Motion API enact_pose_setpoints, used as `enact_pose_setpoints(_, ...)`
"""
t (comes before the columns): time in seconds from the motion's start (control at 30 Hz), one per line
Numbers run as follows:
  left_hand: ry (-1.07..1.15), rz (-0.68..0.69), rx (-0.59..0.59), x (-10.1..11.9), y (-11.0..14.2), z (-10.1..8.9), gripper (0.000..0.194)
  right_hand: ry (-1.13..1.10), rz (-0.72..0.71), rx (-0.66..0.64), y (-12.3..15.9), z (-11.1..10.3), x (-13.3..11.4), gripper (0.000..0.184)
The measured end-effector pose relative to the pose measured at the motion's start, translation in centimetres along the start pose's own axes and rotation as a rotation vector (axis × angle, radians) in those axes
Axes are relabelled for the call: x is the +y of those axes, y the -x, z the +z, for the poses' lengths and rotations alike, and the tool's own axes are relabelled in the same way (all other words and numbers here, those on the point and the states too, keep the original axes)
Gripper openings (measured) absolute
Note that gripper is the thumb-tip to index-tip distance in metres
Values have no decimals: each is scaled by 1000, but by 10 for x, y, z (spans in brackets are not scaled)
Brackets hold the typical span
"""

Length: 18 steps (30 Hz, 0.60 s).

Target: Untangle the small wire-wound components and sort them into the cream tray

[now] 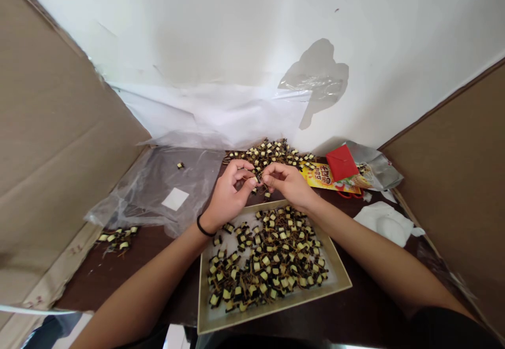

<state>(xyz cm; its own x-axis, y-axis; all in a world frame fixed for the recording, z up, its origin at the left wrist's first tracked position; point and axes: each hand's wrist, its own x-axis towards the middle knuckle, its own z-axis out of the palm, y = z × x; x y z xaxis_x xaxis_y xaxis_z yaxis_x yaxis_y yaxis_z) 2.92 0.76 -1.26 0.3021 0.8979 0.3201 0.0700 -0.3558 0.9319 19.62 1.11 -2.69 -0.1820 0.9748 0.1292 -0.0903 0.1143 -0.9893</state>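
My left hand [232, 191] and my right hand [290, 183] meet above the far edge of a shallow tray [276, 309]. Both are closed in a pinch, thumbs against fingers. Between their fingertips is a small coil [259, 177] with thin copper-coloured wires, mostly hidden by the fingers. Many yellow-taped coils [272, 259] with black ends and loose wires lie heaped in the tray. Behind my hands a second pile of similar coils [268, 152] rests on the dark table. A black band circles my left wrist.
Clear plastic sheeting [145, 181] covers the left of the table, with a white paper square [175, 198] and one coil [180, 165] on it. A small coil cluster [118, 238] sits front left. At right are snack packaging [321, 176], a red packet [341, 163] and crumpled tissue [384, 223]. Cardboard walls [453, 181] flank the table.
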Motion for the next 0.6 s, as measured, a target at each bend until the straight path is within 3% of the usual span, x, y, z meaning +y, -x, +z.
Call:
enact_pose_setpoints(0.13,25,16,-3,-5,1,0,29,-98,87,68,-1,-2,1,36)
enact_pose_setpoints(0.23,-42,-4,54,-7,0,0,28,-45,18,102,-1,-2,-1,33)
enact_pose_setpoints(0.4,-144,-31,37,-2,-2,0,28,71,-78,27,1,1,-3,30)
enact_pose_setpoints(0.6,-143,-36,-13,-2,-2,1,31,41,-32,-26,2,1,-2,27)
